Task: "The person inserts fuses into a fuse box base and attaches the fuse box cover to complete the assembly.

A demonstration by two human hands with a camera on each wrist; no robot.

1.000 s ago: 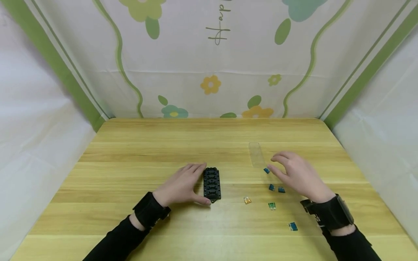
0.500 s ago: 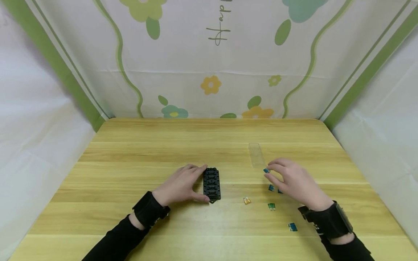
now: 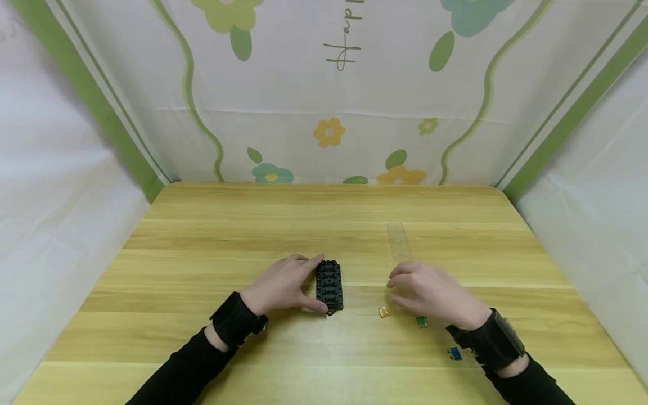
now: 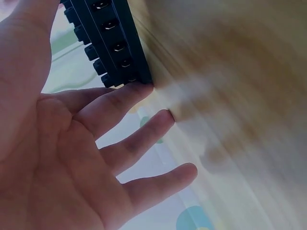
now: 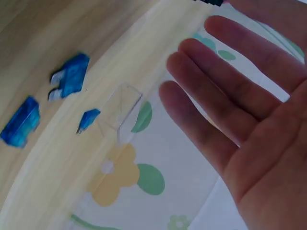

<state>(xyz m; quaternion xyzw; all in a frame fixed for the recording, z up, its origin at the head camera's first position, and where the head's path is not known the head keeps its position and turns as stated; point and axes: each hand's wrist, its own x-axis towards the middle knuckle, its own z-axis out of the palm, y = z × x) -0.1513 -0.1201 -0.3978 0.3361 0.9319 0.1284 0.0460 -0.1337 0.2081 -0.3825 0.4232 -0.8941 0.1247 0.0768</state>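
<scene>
A black block (image 3: 329, 284) was held steady on the counter (image 3: 228, 225); choosing a loose fuse looked like the step in hand.
The next move seemed to call for lowering thumb and fingers onto one fuse, block kept still. The block sat between thumb and forefinger of the left grip (image 3: 283, 286), pinched end to end, other fingers spread. Apart from it, the right grip (image 3: 430, 292) hovered, fingers relaxed, nothing visible in them; a yellow fuse (image 3: 383, 312) lay just beside, a green fuse (image 3: 422, 322) and blue fuses (image 5: 74, 76) near, a clear lid (image 3: 399, 242) beyond.
</scene>
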